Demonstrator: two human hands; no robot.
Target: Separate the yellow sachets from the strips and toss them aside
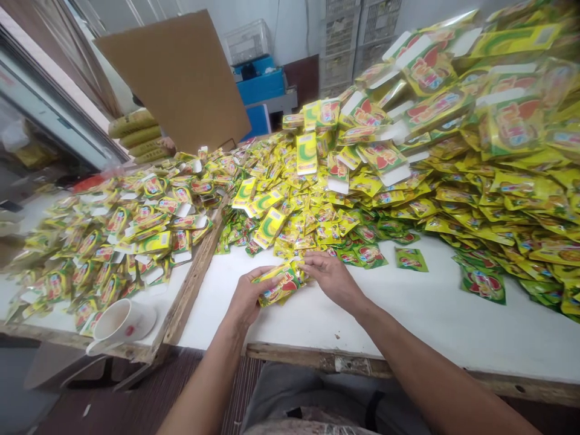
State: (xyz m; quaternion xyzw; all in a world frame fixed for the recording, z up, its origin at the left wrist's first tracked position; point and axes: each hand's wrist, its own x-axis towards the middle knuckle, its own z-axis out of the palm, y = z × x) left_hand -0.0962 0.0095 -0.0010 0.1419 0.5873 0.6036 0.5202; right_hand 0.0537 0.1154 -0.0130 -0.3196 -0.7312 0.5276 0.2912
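My left hand (247, 299) is closed round a small stack of yellow sachets (280, 285) with red and green print, held just above the white table (408, 314). My right hand (333, 278) rests its fingers on the right end of that same stack, pinching it. Just beyond both hands begins a huge pile of the same yellow and green sachets (362, 181), which rises toward the right. A few loose green sachets (410, 258) lie on the table right of my right hand.
A second table at the left carries another spread of sachets (127, 229) and a white cup (118, 321) near its front edge. A brown cardboard sheet (181, 78) stands behind. Blue bins (260, 84) and crates sit at the back wall.
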